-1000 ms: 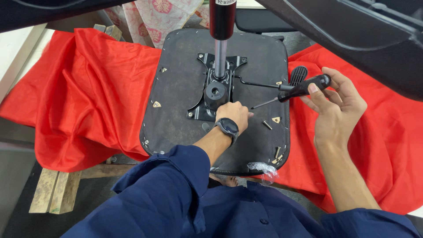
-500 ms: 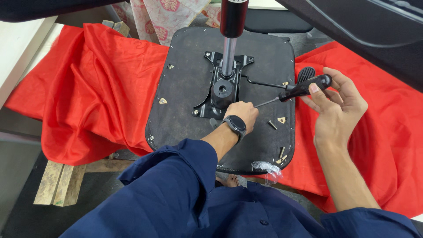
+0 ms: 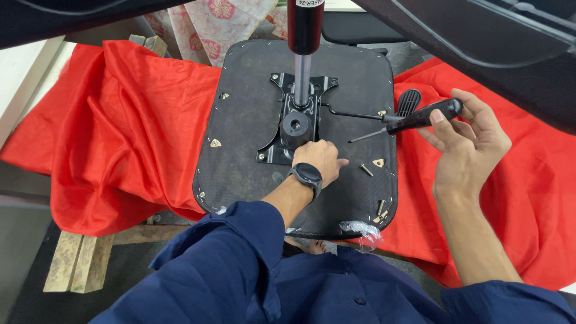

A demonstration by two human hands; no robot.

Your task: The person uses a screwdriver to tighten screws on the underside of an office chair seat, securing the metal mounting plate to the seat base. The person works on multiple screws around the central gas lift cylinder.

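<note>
An upturned chair seat (image 3: 252, 156) is laid on a cloth (image 3: 126, 138) spread across the desk (image 3: 24, 78). A metal mechanism plate (image 3: 282, 147) is set at the seat's middle, with a gas cylinder (image 3: 303, 54) standing up from it. The left hand (image 3: 319, 161) is rested on the plate's near edge. To the right, over the seat's right edge, a screwdriver (image 3: 414, 122) is held in the right hand (image 3: 471, 144). Loose bolts (image 3: 366, 170) are scattered on the seat between the hands, with a lever (image 3: 360, 114) just behind the screwdriver.
</note>
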